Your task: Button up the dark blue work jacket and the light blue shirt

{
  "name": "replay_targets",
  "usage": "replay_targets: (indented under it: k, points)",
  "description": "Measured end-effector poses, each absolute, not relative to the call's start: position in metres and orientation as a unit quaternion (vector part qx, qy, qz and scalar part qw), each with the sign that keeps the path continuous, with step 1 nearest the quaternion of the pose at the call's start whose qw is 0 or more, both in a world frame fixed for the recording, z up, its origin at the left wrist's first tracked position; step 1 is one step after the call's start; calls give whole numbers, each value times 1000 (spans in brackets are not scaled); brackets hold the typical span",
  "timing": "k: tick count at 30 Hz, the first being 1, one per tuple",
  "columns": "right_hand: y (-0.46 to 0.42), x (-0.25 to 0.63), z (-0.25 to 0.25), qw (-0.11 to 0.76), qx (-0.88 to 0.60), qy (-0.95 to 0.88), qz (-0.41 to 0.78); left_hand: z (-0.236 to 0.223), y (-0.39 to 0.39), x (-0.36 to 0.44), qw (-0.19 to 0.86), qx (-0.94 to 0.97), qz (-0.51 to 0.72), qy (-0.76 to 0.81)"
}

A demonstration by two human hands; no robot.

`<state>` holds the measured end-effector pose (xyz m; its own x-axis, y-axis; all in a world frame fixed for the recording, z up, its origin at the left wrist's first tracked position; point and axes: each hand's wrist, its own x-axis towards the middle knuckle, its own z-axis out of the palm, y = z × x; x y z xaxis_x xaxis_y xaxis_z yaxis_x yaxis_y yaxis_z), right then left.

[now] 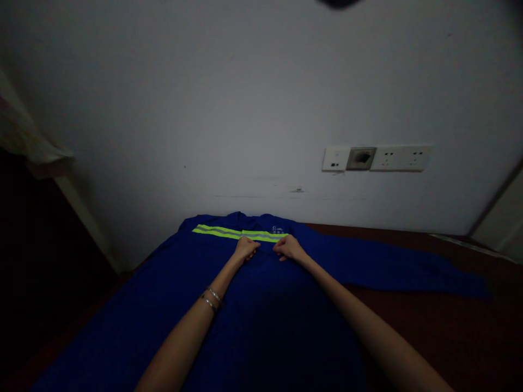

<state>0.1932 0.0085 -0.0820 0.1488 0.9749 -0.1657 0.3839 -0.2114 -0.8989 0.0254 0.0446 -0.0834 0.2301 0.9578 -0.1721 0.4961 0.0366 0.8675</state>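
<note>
Blue garment (253, 305), qty 1, spread on dk-red surface (441, 332) by wall (245, 109).
L hand (247, 249) & R hand (289, 247) (2) at chest, nr hi-vis stripe (216, 231); fingertips drawn in, can't tell from my spot if pinching cloth. Risk, est.: front could skew if 1 hand tugs harder. Bracelets (213, 294): 2, L arm.

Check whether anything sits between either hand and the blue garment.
Nothing visible does: the left hand and right hand are both over the blue garment's front, by its yellow-green stripe.
</note>
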Motion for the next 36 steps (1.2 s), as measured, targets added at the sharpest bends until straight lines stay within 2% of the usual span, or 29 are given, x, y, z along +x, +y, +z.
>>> replay_targets:
  k: [14, 36]
  points:
    - [8, 192, -82, 363, -683, -519, 365, -89, 46, 28, 464, 634, 279, 552]
    - [3, 190, -69, 352, -701, -484, 388, -91, 45, 31, 513, 564, 371, 531]
